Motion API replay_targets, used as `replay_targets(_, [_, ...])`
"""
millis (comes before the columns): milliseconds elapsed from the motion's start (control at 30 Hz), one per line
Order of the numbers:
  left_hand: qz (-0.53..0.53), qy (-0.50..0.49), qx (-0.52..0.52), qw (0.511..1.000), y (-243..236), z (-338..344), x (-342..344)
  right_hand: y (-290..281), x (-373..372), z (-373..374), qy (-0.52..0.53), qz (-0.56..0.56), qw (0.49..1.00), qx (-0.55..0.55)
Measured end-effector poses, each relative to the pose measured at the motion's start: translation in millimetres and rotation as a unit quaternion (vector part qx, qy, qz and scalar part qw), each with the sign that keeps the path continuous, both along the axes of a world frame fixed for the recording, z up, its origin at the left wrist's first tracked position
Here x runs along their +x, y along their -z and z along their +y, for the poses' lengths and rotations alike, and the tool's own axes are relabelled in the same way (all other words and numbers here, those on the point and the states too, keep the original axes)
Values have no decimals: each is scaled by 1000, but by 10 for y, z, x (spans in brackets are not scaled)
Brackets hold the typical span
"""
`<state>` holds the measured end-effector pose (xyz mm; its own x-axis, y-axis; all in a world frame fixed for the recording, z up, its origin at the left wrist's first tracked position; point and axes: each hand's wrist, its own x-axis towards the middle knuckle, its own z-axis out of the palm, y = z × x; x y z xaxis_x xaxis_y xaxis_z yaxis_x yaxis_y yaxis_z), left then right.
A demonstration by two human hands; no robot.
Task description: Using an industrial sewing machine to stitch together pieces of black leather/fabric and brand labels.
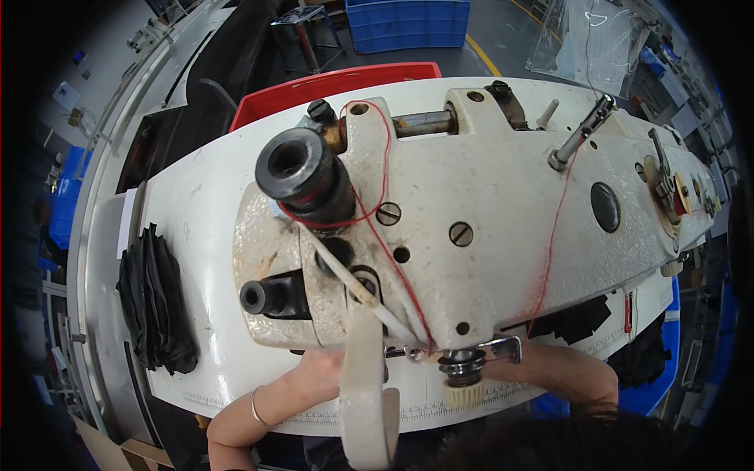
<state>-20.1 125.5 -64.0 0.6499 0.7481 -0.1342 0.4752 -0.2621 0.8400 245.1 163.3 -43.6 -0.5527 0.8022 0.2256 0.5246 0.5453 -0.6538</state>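
A worn off-white sewing machine (510, 196) fills the middle of the view. Red thread (556, 228) runs across it, with a loop around the dark round knob (302, 177) at its left end. My left hand (320, 372) reaches in under the machine's near-left side, its fingers hidden by the machine head. From the right, my right forearm (558, 370) goes in behind the thread tension dial (462, 377); the hand itself is mostly covered. What either hand touches does not show. Black cloth (577, 320) lies under the machine arm, right of my hands.
A stack of black fabric pieces (153, 306) lies on the white table (208, 204) at left. Behind the table stands a red bin (330, 86), with a blue crate (408, 27) beyond. At right, more black cloth (642, 353) hangs by a blue bin (673, 334).
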Motion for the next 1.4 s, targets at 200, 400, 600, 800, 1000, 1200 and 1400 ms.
replay_targets(200, [54,26,296,953,-90,97,98,-60,141,301,-35,-10,999,20])
replay_targets(400, [93,14,513,853,-389,203,206,69,0,50,-83,-41,982,167])
replay_targets(600, [111,-17,422,900,-440,333,245,231,10,41,-109,-224,912,325])
replay_targets(800, [132,-35,449,883,-425,431,240,87,9,55,-98,-258,888,369])
replay_targets(1000, [150,-37,474,867,-376,398,207,-37,-73,56,-21,-171,929,326])
replay_targets(1200, [103,-60,502,856,-395,496,219,-82,-97,85,-45,-90,960,262])
replay_targets(1400, [172,32,338,925,-1074,-24,4,-339,-31,-184,44,245,877,-412])
